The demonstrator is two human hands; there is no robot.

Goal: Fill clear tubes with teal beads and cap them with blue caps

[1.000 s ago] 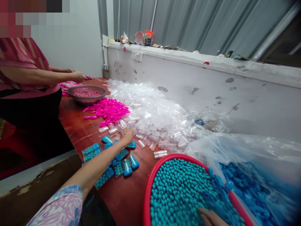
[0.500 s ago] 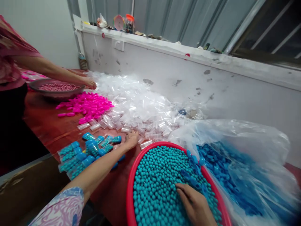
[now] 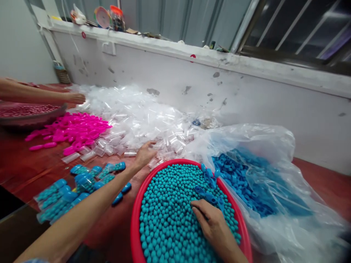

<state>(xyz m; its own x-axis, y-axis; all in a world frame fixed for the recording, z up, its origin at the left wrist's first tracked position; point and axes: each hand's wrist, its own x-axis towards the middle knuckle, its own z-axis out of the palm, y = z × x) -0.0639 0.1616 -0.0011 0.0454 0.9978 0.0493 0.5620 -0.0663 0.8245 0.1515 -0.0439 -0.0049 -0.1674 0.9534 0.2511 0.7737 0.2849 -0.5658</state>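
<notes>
My left hand [image 3: 145,153] reaches to the near edge of a heap of clear plastic tubes [image 3: 148,117]; its fingers are bent, and whether they grip a tube is hard to make out. Inside a red basin [image 3: 135,223] full of teal beads [image 3: 170,204], my right hand [image 3: 210,219] rests on the beads with fingers pressed together, their tips partly hidden. Several blue caps [image 3: 210,197] lie on the beads just beyond it. Tubes filled with teal beads and capped in blue [image 3: 85,182] lie left of the basin, beyond my left forearm.
A clear bag of blue caps [image 3: 238,179] lies right of the basin. At the left, another person's hand [image 3: 76,98] is over the tube heap, near a bowl of pink beads [image 3: 33,118] and a magenta pile [image 3: 79,129]. A wall [image 3: 170,78] stands behind the table.
The view has turned to the right, so things appear further left. My left hand has moved slightly further into the tubes' edge. My right hand stays at the beads.
</notes>
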